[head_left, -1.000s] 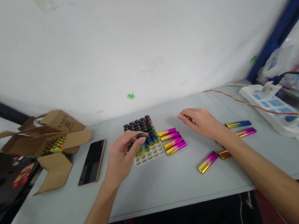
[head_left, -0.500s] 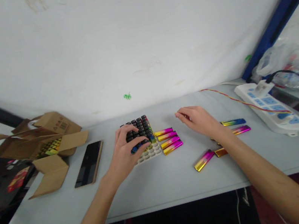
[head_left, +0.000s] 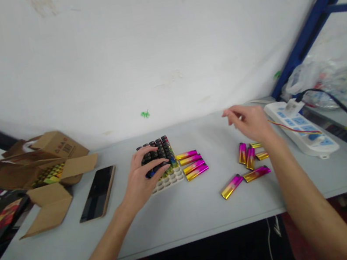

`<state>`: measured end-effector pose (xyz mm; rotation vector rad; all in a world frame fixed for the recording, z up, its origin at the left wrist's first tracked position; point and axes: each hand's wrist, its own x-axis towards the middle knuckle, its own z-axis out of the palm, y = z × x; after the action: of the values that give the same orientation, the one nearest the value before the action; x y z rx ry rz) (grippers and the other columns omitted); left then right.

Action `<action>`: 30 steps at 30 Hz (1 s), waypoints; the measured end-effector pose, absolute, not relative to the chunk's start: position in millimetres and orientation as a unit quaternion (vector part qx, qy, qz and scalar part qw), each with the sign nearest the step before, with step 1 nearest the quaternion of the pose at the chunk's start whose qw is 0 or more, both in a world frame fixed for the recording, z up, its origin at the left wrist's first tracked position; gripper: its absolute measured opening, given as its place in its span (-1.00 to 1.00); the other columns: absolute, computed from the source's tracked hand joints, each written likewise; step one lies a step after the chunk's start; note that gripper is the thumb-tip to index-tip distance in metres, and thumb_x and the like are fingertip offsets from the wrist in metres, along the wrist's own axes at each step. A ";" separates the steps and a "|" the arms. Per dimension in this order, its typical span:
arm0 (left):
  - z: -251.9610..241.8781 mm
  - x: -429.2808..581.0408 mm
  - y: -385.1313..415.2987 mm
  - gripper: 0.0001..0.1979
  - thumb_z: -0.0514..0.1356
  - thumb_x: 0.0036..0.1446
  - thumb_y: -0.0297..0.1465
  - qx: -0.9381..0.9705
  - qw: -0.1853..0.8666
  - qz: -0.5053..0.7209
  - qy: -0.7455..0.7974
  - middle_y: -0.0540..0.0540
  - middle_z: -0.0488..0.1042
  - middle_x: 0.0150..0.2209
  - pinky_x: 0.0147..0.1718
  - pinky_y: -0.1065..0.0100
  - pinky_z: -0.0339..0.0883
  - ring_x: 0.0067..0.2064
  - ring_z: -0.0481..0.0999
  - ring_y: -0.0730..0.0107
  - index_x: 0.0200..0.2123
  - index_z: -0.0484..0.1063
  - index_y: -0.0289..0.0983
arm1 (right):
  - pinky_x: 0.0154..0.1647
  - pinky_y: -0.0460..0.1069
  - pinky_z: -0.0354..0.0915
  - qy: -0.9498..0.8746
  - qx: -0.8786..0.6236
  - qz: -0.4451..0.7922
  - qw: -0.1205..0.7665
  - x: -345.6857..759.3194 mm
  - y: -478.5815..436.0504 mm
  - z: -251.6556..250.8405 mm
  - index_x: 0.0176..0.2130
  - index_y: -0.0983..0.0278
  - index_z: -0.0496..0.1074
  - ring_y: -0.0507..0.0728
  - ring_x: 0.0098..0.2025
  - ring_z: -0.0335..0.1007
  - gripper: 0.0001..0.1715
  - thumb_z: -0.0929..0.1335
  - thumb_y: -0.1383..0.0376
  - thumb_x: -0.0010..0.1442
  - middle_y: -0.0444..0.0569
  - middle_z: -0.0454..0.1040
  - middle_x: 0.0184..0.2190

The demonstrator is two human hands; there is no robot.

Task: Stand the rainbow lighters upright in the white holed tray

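A white plastic tray (head_left: pixel 169 182) with rows of round holes holds many upright lighters (head_left: pixel 158 150) with black tops and shiny coloured bodies; its front rows show bare holes. My left hand (head_left: pixel 143 170) rests over the tray's left side, fingers bent and spread, thumb and fingertips touching the black tops. Right of the tray, several pink-and-yellow metallic lighters (head_left: pixel 194 165) lie in a column. Over the table's right side hovers my right hand (head_left: pixel 248 122), slightly blurred, fingers curled together with nothing visible in them. Below it several loose lighters (head_left: pixel 250 158) lie scattered, one partly behind the forearm.
At the left stand an open cardboard box (head_left: pixel 51 206) with yellow-ended items inside and a dark phone (head_left: pixel 99 193). A white power strip (head_left: pixel 304 134) with a plug and cables lies at the right, near plastic bags (head_left: pixel 328 82). A white wall (head_left: pixel 160 52) rises behind the table.
My right hand has moved right and up, away from the column of lighters, uncovering more of the scattered ones. My left hand stays on the tray. The view has shifted a little.
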<state>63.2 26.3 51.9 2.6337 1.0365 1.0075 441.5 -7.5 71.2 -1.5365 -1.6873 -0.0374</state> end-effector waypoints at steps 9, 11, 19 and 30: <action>55.6 62.3 32.5 -0.77 0.27 0.33 -0.17 0.897 0.071 0.311 0.305 -0.16 0.50 0.14 0.30 -0.11 0.27 0.24 0.40 0.01 -0.16 0.69 -0.13 | -0.38 0.03 0.34 -0.538 -0.706 -0.074 0.455 496.9 -83.4 78.2 -0.21 0.21 0.59 0.15 -0.48 0.47 -0.51 0.28 -0.06 0.42 -0.04 0.55 -0.49; 53.1 62.5 33.3 -0.79 0.29 0.32 -0.19 0.902 0.048 0.314 0.293 -0.17 0.50 0.13 0.29 -0.13 0.27 0.24 0.40 -0.01 -0.16 0.69 -0.13 | -0.32 0.06 0.39 -0.579 -0.710 -0.083 0.391 503.9 -92.1 62.9 -0.15 0.23 0.60 0.19 -0.41 0.53 -0.54 0.29 -0.03 0.41 0.02 0.61 -0.38; 38.1 58.7 40.2 -0.74 0.23 0.38 -0.36 0.921 -0.067 0.298 0.241 -0.24 0.42 0.18 0.21 -0.11 0.37 0.21 0.43 0.00 0.09 0.59 -0.11 | 0.16 0.27 0.40 -0.735 -0.660 -0.009 0.154 536.2 -83.5 28.4 -0.04 0.27 0.63 0.39 0.06 0.54 -0.63 0.34 0.14 0.34 0.20 0.62 -0.02; 78.1 61.8 -13.9 -0.74 0.26 0.26 -0.59 0.846 -0.037 0.474 0.240 -0.22 0.55 -0.05 0.12 0.08 0.44 0.06 0.55 0.13 0.00 0.49 -0.28 | -0.05 0.17 0.45 -0.757 -0.641 0.066 0.108 530.5 -56.0 53.8 -0.10 0.24 0.58 0.31 -0.14 0.60 -0.66 0.35 0.07 0.37 0.10 0.66 -0.17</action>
<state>61.8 -13.9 78.1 2.7236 0.7716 1.5250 530.5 -56.0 53.8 -1.8849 -2.2278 0.1944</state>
